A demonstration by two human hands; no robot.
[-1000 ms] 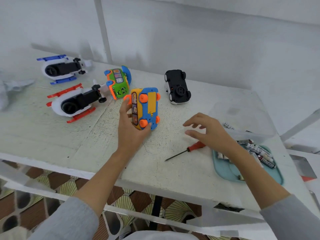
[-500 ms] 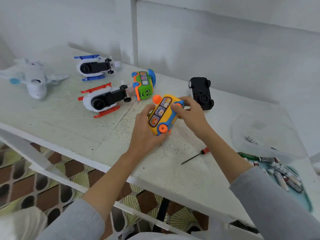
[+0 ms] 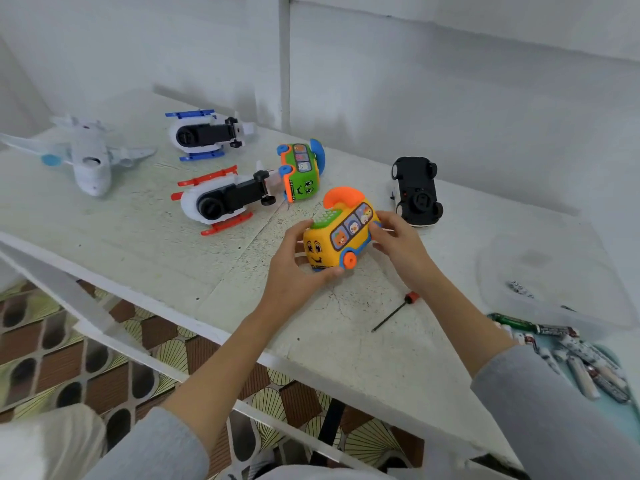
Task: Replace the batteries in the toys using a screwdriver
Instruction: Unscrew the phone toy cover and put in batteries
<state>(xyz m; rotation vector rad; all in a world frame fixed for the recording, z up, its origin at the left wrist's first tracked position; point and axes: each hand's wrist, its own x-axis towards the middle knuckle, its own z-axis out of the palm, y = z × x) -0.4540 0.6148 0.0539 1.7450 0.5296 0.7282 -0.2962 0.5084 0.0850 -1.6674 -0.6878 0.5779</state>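
left hand (image 3: pixel 294 268) cups the bus (image 3: pixel 341 233) front, right hand (image 3: pixel 398 244) pinches its rear, just above the bench (image 3: pixel 138 244). likely light, stiff, slick plastic; hold the flat sides, not the wheels. screwdriver (image 3: pixel 393 311) lies near.

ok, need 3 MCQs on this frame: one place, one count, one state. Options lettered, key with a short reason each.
1. Where does the screwdriver lie?
A. on the table, beside the right forearm
B. in the left hand
C. on the black car

2. How many helicopter toys lie on the table?
A. one
B. two
C. four

3. How is the yellow bus held?
A. by neither hand
B. by the right hand only
C. by both hands

Key: 1 A, it lies untouched on the tabletop; 2 B, one red-skid, one blue-skid; 3 C, left hand and right hand grip it.
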